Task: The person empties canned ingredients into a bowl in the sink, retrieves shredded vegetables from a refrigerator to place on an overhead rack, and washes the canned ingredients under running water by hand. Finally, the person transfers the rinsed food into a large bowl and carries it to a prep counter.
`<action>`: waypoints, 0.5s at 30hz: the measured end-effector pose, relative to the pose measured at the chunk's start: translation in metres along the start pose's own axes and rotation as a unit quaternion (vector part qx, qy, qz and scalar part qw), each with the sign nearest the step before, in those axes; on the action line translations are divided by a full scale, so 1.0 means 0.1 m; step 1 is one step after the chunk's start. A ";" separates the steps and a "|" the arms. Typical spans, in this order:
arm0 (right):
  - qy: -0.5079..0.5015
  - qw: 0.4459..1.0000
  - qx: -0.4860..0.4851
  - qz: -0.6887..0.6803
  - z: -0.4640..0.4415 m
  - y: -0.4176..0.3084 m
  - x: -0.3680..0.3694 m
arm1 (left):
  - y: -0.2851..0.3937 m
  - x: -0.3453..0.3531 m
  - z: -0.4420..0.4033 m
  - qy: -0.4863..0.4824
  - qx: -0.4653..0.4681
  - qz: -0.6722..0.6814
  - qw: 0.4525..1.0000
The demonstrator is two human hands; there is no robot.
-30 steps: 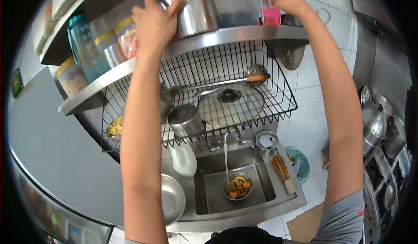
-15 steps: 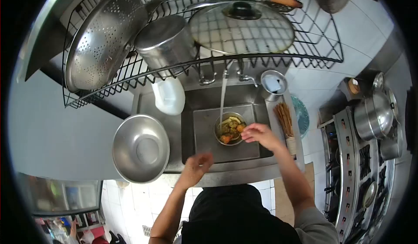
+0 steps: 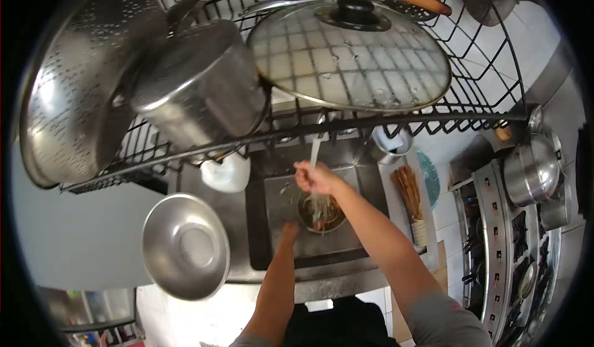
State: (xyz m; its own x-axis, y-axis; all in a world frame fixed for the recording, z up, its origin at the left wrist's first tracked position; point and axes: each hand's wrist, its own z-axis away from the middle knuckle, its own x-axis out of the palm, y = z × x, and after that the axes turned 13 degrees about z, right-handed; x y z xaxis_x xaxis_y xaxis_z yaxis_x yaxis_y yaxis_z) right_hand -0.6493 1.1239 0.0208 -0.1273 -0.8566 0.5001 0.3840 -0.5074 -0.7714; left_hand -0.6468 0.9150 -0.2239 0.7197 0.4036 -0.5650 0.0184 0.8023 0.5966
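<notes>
My right hand (image 3: 314,177) is in the stream of water (image 3: 315,152) from the tap, its fingers curled in. Whether anything is inside them is hidden. Water splashes off it into a small round metal bowl (image 3: 337,223) on the sink floor. The orange and greenish-brown pieces in that bowl are blurred by the splashing. Low beside the bowl's left side is my left hand (image 3: 289,229), small and partly smeared, so its fingers do not show clearly. Both forearms reach in over the front edge of the steel sink (image 3: 263,248).
A large steel bowl (image 3: 185,248) stands left of the sink, near a white plastic container (image 3: 226,173). Bundled brown sticks (image 3: 406,192) lie on the right ledge. Overhead, a wire rack (image 3: 297,130) holds a colander (image 3: 74,93), a pot (image 3: 198,93) and a glass lid (image 3: 352,56). A stove (image 3: 495,223) is at right.
My right hand has moved left and up from the bowl's right side into the stream. My left hand has reached forward into the sink. The view has moved closer to the rack.
</notes>
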 end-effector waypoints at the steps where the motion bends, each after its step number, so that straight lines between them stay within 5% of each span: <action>1: -0.010 0.998 -0.020 0.055 0.07 -0.05 -0.01 | -0.01 0.11 -0.15 -0.012 -0.010 -0.087 0.996; 2: -0.019 0.993 -0.036 0.110 0.15 -0.10 -0.02 | -0.11 0.25 -0.39 -0.017 0.003 -0.081 0.997; 3: -0.007 0.987 -0.030 0.156 0.26 -0.22 0.05 | -0.23 0.38 -0.66 -0.014 -0.106 0.185 0.977; 4: 0.002 0.979 -0.021 0.202 0.35 -0.32 0.11 | -0.21 0.53 -0.84 -0.014 -0.214 0.434 0.875; 8: -0.076 0.972 -0.081 0.206 0.45 -0.48 0.08 | 0.32 0.28 -0.32 0.011 -0.190 0.394 0.899; 10: -0.097 0.970 -0.109 0.195 0.46 -0.45 0.12 | 0.66 0.06 0.04 -0.031 -0.102 0.480 0.871; 11: -0.100 0.968 -0.128 0.192 0.47 -0.44 0.13 | 0.73 0.13 0.03 0.093 -0.140 0.447 0.878; 15: -0.104 0.972 -0.120 0.173 0.58 -0.42 0.03 | 0.22 0.04 -0.12 0.094 -0.128 0.428 0.890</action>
State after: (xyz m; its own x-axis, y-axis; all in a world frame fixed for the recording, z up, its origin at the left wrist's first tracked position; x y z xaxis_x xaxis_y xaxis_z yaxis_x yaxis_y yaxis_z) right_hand -0.6130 1.1481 0.0776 0.1678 -0.9553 0.2435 0.1426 -0.2209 -0.9648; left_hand -0.6520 0.9399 -0.2197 0.2643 0.9622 -0.0652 -0.6570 0.2291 0.7183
